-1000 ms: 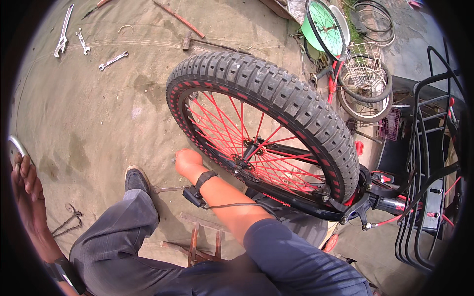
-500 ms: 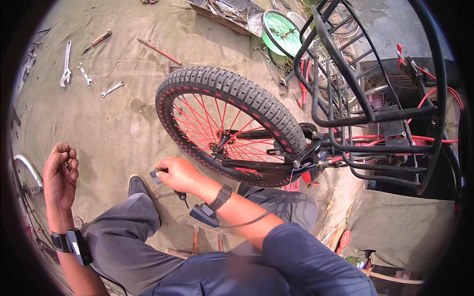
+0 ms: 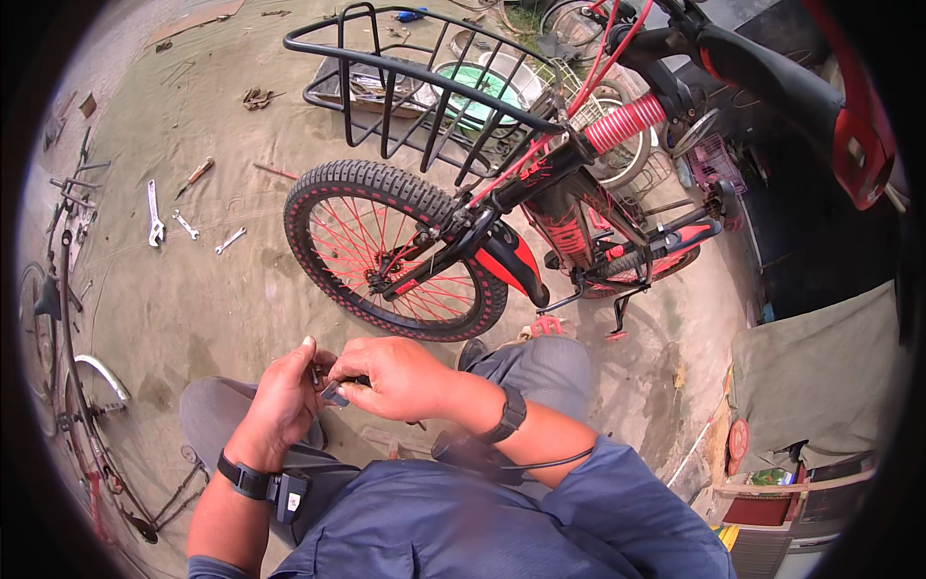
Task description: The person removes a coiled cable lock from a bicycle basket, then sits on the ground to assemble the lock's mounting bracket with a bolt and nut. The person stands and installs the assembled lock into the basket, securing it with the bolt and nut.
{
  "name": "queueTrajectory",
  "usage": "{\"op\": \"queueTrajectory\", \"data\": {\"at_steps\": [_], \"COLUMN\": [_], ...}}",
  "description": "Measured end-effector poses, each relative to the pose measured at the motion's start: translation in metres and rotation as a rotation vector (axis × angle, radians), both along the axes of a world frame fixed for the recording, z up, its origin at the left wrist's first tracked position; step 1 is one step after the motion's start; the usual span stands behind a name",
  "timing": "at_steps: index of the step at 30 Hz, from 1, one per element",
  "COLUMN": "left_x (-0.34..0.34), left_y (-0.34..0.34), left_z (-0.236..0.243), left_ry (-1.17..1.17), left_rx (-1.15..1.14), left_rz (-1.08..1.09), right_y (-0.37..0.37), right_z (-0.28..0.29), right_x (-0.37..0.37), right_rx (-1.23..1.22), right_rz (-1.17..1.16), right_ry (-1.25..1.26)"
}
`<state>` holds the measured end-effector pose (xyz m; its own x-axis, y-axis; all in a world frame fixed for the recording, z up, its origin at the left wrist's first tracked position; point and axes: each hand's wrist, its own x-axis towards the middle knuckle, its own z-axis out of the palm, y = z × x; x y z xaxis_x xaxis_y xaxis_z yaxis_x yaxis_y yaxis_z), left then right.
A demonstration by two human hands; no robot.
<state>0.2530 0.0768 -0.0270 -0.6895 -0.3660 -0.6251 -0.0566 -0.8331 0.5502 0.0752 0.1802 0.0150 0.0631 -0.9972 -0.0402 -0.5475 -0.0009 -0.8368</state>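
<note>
My left hand (image 3: 286,391) and my right hand (image 3: 397,376) meet in front of my lap, fingertips close together. Pinched in the right hand is a small flat grey piece (image 3: 335,395), its kind too small to make out. The left fingers curl beside it around something tiny that I cannot identify. Just beyond both hands stands a bicycle; its front wheel (image 3: 487,301) has a knobby black tyre and red spokes. Neither hand touches the wheel. A black wire basket (image 3: 422,72) sits over the front of the bicycle.
On the cloth ground at left lie an adjustable wrench (image 3: 154,214), two small spanners (image 3: 230,240) and a screwdriver (image 3: 196,178). Bicycle parts (image 3: 72,386) line the left edge. Behind the basket are a tool tray (image 3: 371,85) and a green basin (image 3: 475,95).
My left hand has come in from the far left to meet the right hand. The bicycle's front has turned, its basket now farther left; my view has shifted too.
</note>
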Motion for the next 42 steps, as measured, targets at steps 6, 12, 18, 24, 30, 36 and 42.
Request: {"op": "queueTrajectory", "data": {"at_steps": [6,12,18,24,30,36,42], "left_x": [-0.019,-0.032,-0.037,-0.04,-0.037,-0.029,-0.025], "left_y": [0.076,0.108,0.121,0.133,0.136,0.136,0.133], "left_z": [-0.009,-0.008,0.014,0.03,0.037,0.031,0.027], "left_ry": [0.0,0.064,0.172,0.096,0.084,0.021,0.102], "left_rx": [0.081,0.028,-0.037,-0.21,-0.288,-0.406,-0.263], "left_rz": [-0.045,-0.099,-0.217,-0.28,-0.311,-0.347,-0.188], "right_y": [0.065,0.109,0.146,0.167,0.168,0.167,0.163], "right_z": [0.001,-0.002,0.007,0.01,0.01,0.007,0.0], "right_x": [-0.004,-0.018,-0.038,-0.039,-0.04,-0.035,-0.033], "right_rx": [0.032,0.02,-0.039,0.088,0.203,0.264,0.242], "right_rz": [-0.029,-0.144,-0.209,-0.281,-0.291,-0.287,-0.334], "right_ry": [0.105,-0.029,-0.194,-0.412,-0.605,-0.727,-0.784]}}
